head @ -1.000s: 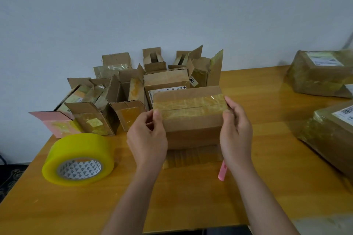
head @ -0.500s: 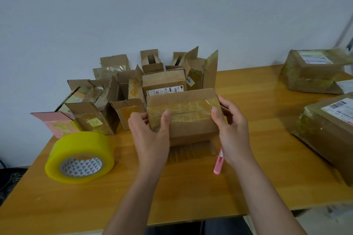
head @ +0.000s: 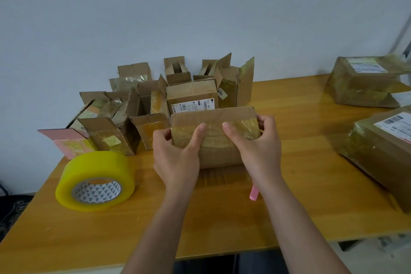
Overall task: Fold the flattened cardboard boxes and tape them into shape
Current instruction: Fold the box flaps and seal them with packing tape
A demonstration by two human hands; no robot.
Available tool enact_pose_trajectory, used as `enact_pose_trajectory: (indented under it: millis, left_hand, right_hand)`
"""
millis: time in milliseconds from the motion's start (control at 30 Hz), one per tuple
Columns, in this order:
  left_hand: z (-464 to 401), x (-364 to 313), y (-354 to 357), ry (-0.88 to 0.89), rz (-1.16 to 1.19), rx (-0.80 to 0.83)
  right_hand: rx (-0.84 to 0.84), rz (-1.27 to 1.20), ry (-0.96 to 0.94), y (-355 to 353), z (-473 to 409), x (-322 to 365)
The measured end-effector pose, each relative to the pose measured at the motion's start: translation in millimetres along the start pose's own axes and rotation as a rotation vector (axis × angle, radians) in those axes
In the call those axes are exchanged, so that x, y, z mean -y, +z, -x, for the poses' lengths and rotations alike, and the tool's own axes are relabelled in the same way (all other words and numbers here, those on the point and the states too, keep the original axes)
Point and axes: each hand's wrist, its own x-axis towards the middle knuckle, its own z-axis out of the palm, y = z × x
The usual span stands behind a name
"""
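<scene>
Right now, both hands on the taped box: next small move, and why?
Probably slide both thumbs outward along the tape strip to press it flat. The left hand and right hand grip the box with thumbs on the strip near its middle, and the tape looks wrinkled toward the right edge.

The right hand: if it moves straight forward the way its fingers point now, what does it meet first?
The right hand already grips the taped box; pushing on, that box would probably meet the labelled box behind it, though depth is unclear.
</scene>
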Motion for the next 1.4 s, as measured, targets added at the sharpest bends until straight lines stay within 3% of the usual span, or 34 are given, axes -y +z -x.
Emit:
enact_pose_trajectory:
  millis: [500,800,1033,1200,1400]
  left_hand:
    - [8.5,16.6,-3.5,0.136,0.166,-0.090]
    - [-7.7,23.8,-7.0,0.078,0.144,0.005]
    - [3.4,20.3,-12.9,-0.020,0.077,0.253]
    - [10.3,12.2,-24.5,-0.178,0.242,0.381]
    - [10.9,-0.5,-36.1,-0.043,0.380,0.355]
  right_hand:
    - [-0.223,0.025,-0.234,2.2,12.3,-8.0]
    - [0.015,0.031,-0.183,-5.3,7.2,-11.9]
    - [0.114,0.115,-0.176,-15.4,10.1,-7.2]
    - [0.189,0.001,-0.035,-31.4,11.3,-0.2]
    - [0.216,-0.295,0.033,-47.3,-2.3,13.6]
